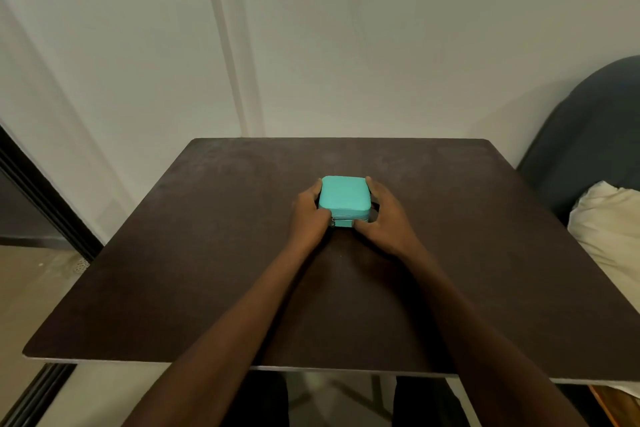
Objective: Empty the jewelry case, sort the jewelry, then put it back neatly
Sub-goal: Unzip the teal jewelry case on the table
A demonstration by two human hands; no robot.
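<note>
A small turquoise jewelry case (343,195) with a zipper around its side sits closed on the dark brown table (207,270), near the middle. My left hand (309,215) wraps the case's left side, with the thumb near the zipper pull at the front left corner. On the other side, my right hand (386,218) cups the case, fingers along its right edge and thumb at the front. No jewelry is visible.
A pale wall stands just behind the table's far edge. A dark rounded chair back (588,135) and a cream cushion (609,229) are at the right. A dark door frame (41,198) runs along the left.
</note>
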